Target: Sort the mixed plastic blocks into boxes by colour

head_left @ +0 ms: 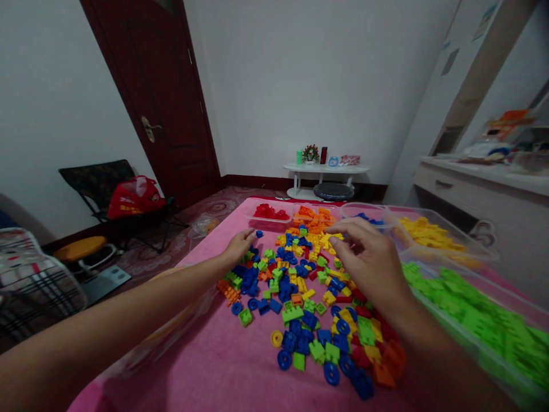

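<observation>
Two hands are over the pink-covered tabletop (pixel 223 372); at centre left the left hand (pixel 240 246) has a narrow grip at a small blue brick (pixel 259 234), though I cannot tell whether it pinches it; a clumsy nudge there could send it sliding; across the middle lie mixed bricks (pixel 278 286), packed so tightly that lifting one might scatter its neighbours; at centre right the right hand (pixel 371 254) curves its grip part-way around yellow bricks (pixel 321 243), any hold on one unclear; its forearm passes close to the pile's right edge, so a low sweep could drag pieces along; as for containers, upper centre shows a clear tub (pixel 269 225) of red bricks (pixel 270 212), then an orange-filled tub (pixel 338 214) and one with blue bricks (pixel 369 218); at right a wider tub (pixel 480 246) carries yellow pieces (pixel 429 234); at lower right a large tub (pixel 493 286) holds green bricks (pixel 476 312), and a bump from that forearm might spill some.
</observation>
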Tool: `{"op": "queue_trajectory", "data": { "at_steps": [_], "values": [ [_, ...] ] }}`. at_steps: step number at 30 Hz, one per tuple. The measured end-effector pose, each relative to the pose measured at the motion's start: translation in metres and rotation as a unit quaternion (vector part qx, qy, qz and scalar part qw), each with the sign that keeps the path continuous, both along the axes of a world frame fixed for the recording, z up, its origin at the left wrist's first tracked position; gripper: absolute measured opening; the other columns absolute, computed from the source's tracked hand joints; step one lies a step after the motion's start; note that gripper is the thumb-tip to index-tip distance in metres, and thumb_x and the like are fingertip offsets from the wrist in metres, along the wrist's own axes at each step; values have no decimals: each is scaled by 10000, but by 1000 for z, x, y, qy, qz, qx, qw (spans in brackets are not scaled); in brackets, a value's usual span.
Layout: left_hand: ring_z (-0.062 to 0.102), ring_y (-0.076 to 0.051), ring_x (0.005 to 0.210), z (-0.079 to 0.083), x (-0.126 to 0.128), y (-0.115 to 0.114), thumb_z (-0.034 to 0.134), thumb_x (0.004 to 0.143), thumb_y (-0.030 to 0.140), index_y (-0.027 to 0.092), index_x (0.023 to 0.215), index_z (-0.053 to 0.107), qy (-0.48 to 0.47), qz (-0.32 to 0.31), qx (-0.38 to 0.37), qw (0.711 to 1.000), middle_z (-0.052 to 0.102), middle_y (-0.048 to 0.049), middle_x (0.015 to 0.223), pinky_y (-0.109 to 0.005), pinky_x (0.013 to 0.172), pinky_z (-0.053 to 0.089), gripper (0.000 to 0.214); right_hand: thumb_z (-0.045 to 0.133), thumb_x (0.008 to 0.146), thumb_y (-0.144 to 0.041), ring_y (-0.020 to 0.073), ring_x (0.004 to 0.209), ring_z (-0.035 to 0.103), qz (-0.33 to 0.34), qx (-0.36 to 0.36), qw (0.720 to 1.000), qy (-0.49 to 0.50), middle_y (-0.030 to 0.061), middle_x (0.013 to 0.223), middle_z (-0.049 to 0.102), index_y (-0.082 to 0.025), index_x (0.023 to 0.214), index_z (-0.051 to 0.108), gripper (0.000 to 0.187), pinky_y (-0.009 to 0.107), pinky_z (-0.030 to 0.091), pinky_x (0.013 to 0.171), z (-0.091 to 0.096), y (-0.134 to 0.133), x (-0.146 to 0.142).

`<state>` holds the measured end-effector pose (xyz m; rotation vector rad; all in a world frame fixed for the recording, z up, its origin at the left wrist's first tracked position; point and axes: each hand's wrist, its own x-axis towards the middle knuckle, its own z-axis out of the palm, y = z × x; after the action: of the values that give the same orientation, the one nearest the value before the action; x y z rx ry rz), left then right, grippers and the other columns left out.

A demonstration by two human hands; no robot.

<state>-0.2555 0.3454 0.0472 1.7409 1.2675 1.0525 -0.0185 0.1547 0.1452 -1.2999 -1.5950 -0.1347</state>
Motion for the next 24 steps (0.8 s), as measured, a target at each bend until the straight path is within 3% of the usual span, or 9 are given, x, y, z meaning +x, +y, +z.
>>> {"op": "queue_trajectory", "data": {
  "at_steps": [3,6,15,17,20,22,24],
  "values": [
    [511,-232,1182,-13,-1,-15,544,757,392,177,1038,630,102,-7,15,995,603,-108,1221,-346,1007,348,364,531,795,-173,124,675,562,14,-4,1000,-3,34,907,636,-210,842,674,155,255,451,586,1,-1,-2],
    [488,-233,1206,-14,11,-30,490,798,402,150,1093,609,146,-32,7,989,570,-124,1264,-340,1029,323,406,525,801,-182,133,687,574,19,-2,1000,-5,39,907,641,-208,825,668,147,264,458,588,2,-2,-3],
    [469,-213,1230,4,69,-77,464,845,433,195,1233,547,35,-153,-17,987,529,-67,1327,-337,1042,336,462,538,797,-194,146,713,587,21,11,1000,-14,35,898,644,-223,830,673,141,266,462,583,2,-1,3],
    [437,-220,1263,14,77,-81,467,846,466,183,1252,541,14,-186,-12,982,498,-77,1358,-342,1062,312,500,544,792,-181,144,714,586,14,12,1000,-15,31,896,644,-224,829,676,143,264,461,587,2,0,5],
    [517,-205,1174,28,80,-72,416,876,446,171,1153,613,-16,-247,37,968,590,-69,1253,-325,1015,362,437,548,786,-170,143,702,585,7,10,1000,-11,27,873,646,-220,822,674,140,264,460,586,1,1,7],
    [555,-196,1099,33,76,-54,414,880,392,159,1040,653,-18,-176,86,980,643,-75,1145,-309,973,390,370,545,786,-173,145,692,585,5,9,1000,-11,30,858,649,-216,816,671,136,267,461,583,1,1,8],
    [533,-207,1107,31,70,-31,460,848,302,148,973,645,18,-22,103,994,637,-100,1106,-316,967,378,272,545,789,-176,143,680,586,0,9,1000,-12,30,845,653,-211,810,670,131,267,461,583,2,1,11]
  ]
}}
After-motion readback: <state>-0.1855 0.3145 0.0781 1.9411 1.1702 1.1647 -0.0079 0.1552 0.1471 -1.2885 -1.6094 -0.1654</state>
